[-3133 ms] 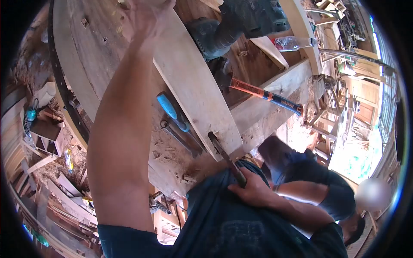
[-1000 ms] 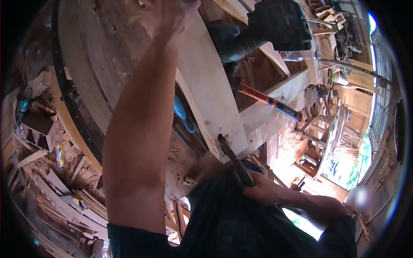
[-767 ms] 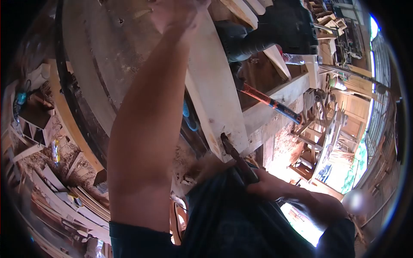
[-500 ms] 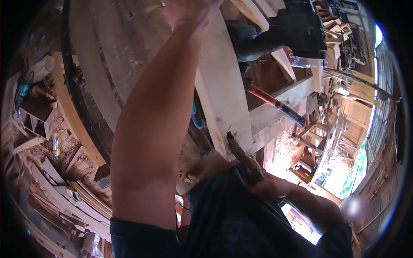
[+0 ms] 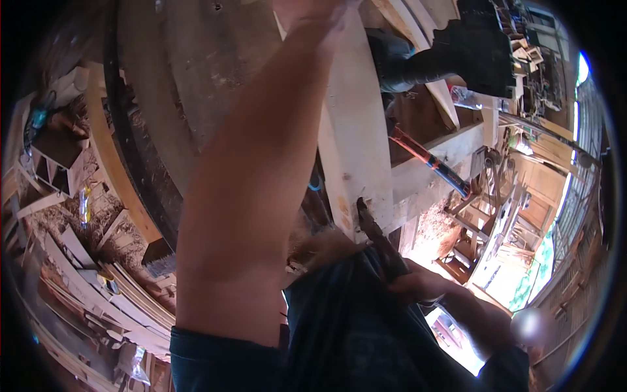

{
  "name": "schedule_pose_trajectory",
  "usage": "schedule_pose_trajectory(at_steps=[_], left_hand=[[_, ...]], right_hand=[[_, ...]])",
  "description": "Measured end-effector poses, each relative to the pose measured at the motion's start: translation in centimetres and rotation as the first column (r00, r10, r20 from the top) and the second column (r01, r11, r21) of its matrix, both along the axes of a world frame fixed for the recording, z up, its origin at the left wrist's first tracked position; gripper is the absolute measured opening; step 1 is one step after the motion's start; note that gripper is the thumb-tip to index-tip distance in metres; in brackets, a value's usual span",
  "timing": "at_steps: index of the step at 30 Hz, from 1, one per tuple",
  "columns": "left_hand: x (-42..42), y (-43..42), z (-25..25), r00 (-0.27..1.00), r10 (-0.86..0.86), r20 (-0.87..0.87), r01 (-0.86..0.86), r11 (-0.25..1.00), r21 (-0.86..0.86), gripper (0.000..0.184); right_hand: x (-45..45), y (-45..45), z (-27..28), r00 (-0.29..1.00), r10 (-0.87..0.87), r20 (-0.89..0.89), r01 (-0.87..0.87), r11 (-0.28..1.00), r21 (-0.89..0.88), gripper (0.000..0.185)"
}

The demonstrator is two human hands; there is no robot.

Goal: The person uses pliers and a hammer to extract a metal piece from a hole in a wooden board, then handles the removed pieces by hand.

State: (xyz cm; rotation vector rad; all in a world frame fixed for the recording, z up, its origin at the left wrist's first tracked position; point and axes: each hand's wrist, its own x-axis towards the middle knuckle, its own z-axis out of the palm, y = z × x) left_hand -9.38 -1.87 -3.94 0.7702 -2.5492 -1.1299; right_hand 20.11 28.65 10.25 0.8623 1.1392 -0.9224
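Note:
My left arm reaches up over the pale wooden board (image 5: 356,124), and my left hand (image 5: 313,9) is cut off by the top edge, fingers hidden. Low on the right, my right hand (image 5: 415,284) is closed around a dark, narrow tool (image 5: 379,238) whose exact kind I cannot make out. The tool's tip meets the board near its lower end, by a dark mark. A hammer with an orange and dark blue handle (image 5: 431,163) lies to the right, its head hidden. A black and teal power tool (image 5: 431,62) rests above it.
Wide dark planks (image 5: 176,85) lie left of my arm. A plastic bottle (image 5: 467,97) is beside the power tool. Stacked wood strips (image 5: 108,287), offcuts and shavings cover the ground at left. A crosspiece (image 5: 434,163) joins the board at right.
The whole scene has shifted a little to the right as the view moves. My right hand stays on the tool, its tip still at the board's lower end.

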Motion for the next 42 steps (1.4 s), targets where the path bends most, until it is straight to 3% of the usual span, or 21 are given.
schedule_pose_trajectory(at_steps=[2,3,5,8,11,14,17,19,20,21,23,26,28,29,32,34,35,37,40,41,42], left_hand=[[-0.2,0.0,-0.6,1.000,0.019,-0.011,-0.020,1.000,-0.024,0.108],[-0.1,0.4,-0.9,0.999,0.028,-0.016,-0.030,0.992,-0.124,0.110],[0.4,0.2,0.0,1.000,0.007,-0.024,-0.008,0.999,-0.039,0.110],[0.2,-0.1,0.0,1.000,0.003,0.027,-0.002,1.000,-0.014,0.111],[0.2,0.3,-0.2,1.000,-0.003,0.019,0.003,1.000,-0.018,0.111],[0.2,-0.3,0.1,1.000,0.006,0.004,-0.006,1.000,0.027,0.112],[0.1,-0.1,0.6,0.999,-0.005,0.044,0.007,0.999,-0.048,0.113],[0.0,-0.1,-0.9,0.999,0.014,-0.030,-0.014,1.000,-0.012,0.113],[-0.1,-0.1,-1.9,0.998,0.029,-0.053,-0.031,0.998,-0.046,0.113],[-0.5,-0.2,-2.6,0.995,0.037,-0.088,-0.044,0.996,-0.083,0.113],[-0.2,0.7,-1.9,0.997,0.026,-0.077,-0.033,0.994,-0.100,0.113],[-0.6,-0.2,-1.6,0.998,0.051,-0.032,-0.053,0.996,-0.073,0.113],[-0.7,0.2,-2.3,0.996,0.023,-0.084,-0.026,0.999,-0.033,0.114],[-0.8,0.4,-2.0,0.998,0.014,-0.069,-0.018,0.998,-0.062,0.114],[-0.2,0.2,-1.4,1.000,0.024,-0.011,-0.025,0.991,-0.129,0.115],[-0.3,0.2,-1.0,0.999,0.032,-0.008,-0.033,0.989,-0.141,0.115],[-0.6,0.2,-1.8,0.996,0.034,-0.078,-0.043,0.992,-0.119,0.114],[-0.9,0.3,-2.7,0.975,0.048,-0.215,-0.063,0.996,-0.060,0.114],[-0.2,0.3,-0.5,0.999,0.017,0.047,-0.016,1.000,-0.016,0.112],[-0.3,0.5,0.0,0.999,0.017,0.042,-0.016,1.000,-0.023,0.112],[-0.2,0.4,0.2,0.999,0.029,0.045,-0.027,0.999,-0.032,0.111]], right_hand=[[-3.5,-6.3,2.1,0.872,0.477,-0.107,-0.459,0.875,0.155,0.043],[-2.8,-6.0,2.2,0.842,0.512,-0.169,-0.488,0.857,0.163,0.043],[-1.7,-5.2,1.4,0.756,0.580,-0.304,-0.549,0.814,0.191,0.041],[-1.8,-3.8,0.9,0.977,0.188,-0.100,-0.187,0.982,0.027,0.042],[-1.6,-2.0,-0.6,0.995,-0.090,-0.032,0.082,0.977,-0.194,0.039],[-4.9,-5.8,2.0,0.919,0.395,-0.011,-0.394,0.918,0.053,0.035],[0.0,-5.0,0.7,0.577,0.678,-0.455,-0.595,0.731,0.334,0.029],[0.1,-2.8,-0.7,0.700,0.424,-0.575,-0.528,0.849,-0.016,0.027],[0.2,-2.0,-1.2,0.815,0.281,-0.507,-0.412,0.896,-0.167,0.027],[0.2,-1.1,-1.8,0.906,0.142,-0.399,-0.273,0.916,-0.295,0.026],[-0.3,-0.8,-2.0,0.982,-0.180,0.062,0.191,0.930,-0.314,0.026],[-3.6,-4.0,0.8,0.970,0.245,-0.003,-0.245,0.969,-0.034,0.028],[-1.3,-5.2,0.9,0.794,0.544,-0.270,-0.510,0.839,0.191,0.030],[-0.7,-5.5,0.9,0.631,0.681,-0.372,-0.595,0.732,0.332,0.031],[-0.4,-5.3,0.6,0.809,0.448,-0.379,-0.413,0.894,0.176,0.036],[-0.5,-2.4,-0.7,0.985,0.069,-0.156,-0.075,0.996,-0.036,0.038],[-0.2,-1.2,-1.0,0.991,-0.132,-0.014,0.130,0.987,-0.098,0.039],[-2.8,-4.0,1.4,0.988,0.150,-0.040,-0.150,0.989,-0.012,0.037],[-2.1,-6.2,1.8,0.805,0.536,-0.254,-0.497,0.843,0.205,0.033],[-1.5,-6.3,1.6,0.687,0.642,-0.340,-0.561,0.767,0.312,0.032],[-1.3,-5.3,1.0,0.856,0.444,-0.265,-0.414,0.895,0.164,0.035]])
